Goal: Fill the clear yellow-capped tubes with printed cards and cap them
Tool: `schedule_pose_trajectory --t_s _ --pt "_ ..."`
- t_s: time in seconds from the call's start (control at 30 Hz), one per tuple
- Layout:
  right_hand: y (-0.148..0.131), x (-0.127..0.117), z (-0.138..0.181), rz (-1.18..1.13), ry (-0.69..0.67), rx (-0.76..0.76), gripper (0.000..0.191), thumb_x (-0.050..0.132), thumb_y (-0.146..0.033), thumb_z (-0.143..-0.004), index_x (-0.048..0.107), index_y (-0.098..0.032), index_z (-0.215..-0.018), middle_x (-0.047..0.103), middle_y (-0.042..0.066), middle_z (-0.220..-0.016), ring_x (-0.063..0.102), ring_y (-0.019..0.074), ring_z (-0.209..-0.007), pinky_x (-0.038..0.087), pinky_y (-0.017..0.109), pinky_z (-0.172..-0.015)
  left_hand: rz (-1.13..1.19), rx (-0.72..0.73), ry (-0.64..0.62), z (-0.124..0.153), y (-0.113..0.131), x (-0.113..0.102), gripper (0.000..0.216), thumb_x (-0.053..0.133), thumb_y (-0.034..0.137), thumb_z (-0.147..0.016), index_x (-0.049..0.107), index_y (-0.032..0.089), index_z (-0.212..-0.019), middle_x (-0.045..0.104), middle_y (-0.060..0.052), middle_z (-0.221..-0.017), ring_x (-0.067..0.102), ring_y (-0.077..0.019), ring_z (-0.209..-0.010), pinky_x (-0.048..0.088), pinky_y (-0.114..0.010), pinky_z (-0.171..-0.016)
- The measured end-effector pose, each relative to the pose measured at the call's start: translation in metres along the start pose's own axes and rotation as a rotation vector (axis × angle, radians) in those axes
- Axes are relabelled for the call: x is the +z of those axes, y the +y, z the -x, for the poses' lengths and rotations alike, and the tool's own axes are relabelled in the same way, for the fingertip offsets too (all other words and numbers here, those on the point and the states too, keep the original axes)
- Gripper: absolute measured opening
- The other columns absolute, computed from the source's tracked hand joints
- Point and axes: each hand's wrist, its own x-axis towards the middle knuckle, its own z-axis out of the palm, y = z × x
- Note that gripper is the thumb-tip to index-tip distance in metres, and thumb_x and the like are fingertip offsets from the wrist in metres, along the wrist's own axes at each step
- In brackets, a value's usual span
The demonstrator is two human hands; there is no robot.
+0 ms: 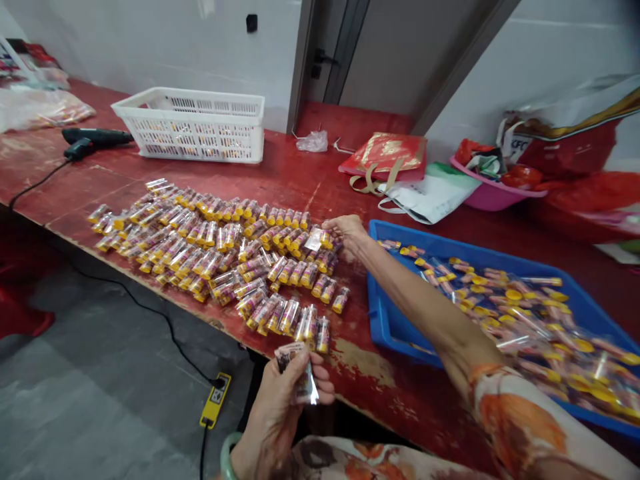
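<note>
Low at the table's front edge, my left hand [285, 397] is closed round a small stack of shiny printed packets [295, 373]. Stretched across the table, my right hand [347, 228] has its fingers bent together at the right end of the rows; what they pinch, if anything, is too small to make out. Just left of those fingertips, a silvery-white packet [314, 239] lies on the tubes. Many clear tubes with yellow ends and purple print [215, 233] lie side by side in rows on the red table [320, 183].
At the right, a blue tray [377, 313] holds loose yellow-ended tubes. Farther back stand a white basket [200, 127], a black heat gun [97, 138], a red bag [385, 157], a white bag [425, 193] and a pink basin [495, 190]. A yellow power strip [217, 400] hangs below.
</note>
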Motion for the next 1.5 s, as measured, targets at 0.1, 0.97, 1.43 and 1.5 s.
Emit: schedule_pose_trajectory --t_s 0.1,0.97,1.43,1.5 --pt "0.001 0.005 -0.023 0.013 -0.033 0.055 0.024 0.058 -0.033 -0.091 0.059 -0.010 -0.098 0.060 0.002 -0.085 0.057 0.0080 -0.065 0.050 0.021 -0.057 0.011 0.005 0.003 0.002 0.006 -0.005 0.032 0.078 0.039 -0.069 0.069 0.009 -0.078 0.068 -0.007 -0.064 0.063 -0.0146 -0.053 0.053 -0.024 -0.052" --pt "-0.010 -0.024 0.095 -0.049 -0.291 -0.049 0.028 0.069 -0.011 -0.050 0.064 -0.012 -0.077 0.060 -0.001 -0.063 0.049 0.0057 -0.046 0.038 0.019 -0.043 -0.005 0.434 -0.101 -0.055 0.066 0.045 0.032 0.087 0.024 -0.054 0.068 0.011 -0.076 0.070 -0.004 -0.074 0.063 -0.0137 -0.065 0.051 -0.027 -0.067" --pt "0.041 0.015 0.016 0.337 0.058 -0.195 0.031 0.065 -0.041 -0.084 0.061 -0.011 -0.077 0.057 -0.004 -0.059 0.049 0.0060 -0.047 0.042 0.020 -0.047 0.022 0.388 0.123 -0.035 0.042 0.017 0.035 0.089 0.026 -0.052 0.069 0.012 -0.077 0.070 -0.001 -0.074 0.063 -0.0120 -0.066 0.052 -0.024 -0.065" --pt "0.044 -0.006 0.028 0.390 0.089 -0.261 0.032 0.072 -0.042 -0.074 0.063 -0.011 -0.071 0.053 -0.004 -0.049 0.046 0.0072 -0.043 0.037 0.020 -0.045 -0.001 0.400 0.136 -0.035 0.037 0.018 0.035 0.089 0.025 -0.052 0.069 0.012 -0.078 0.070 -0.001 -0.074 0.064 -0.0116 -0.067 0.052 -0.024 -0.067"
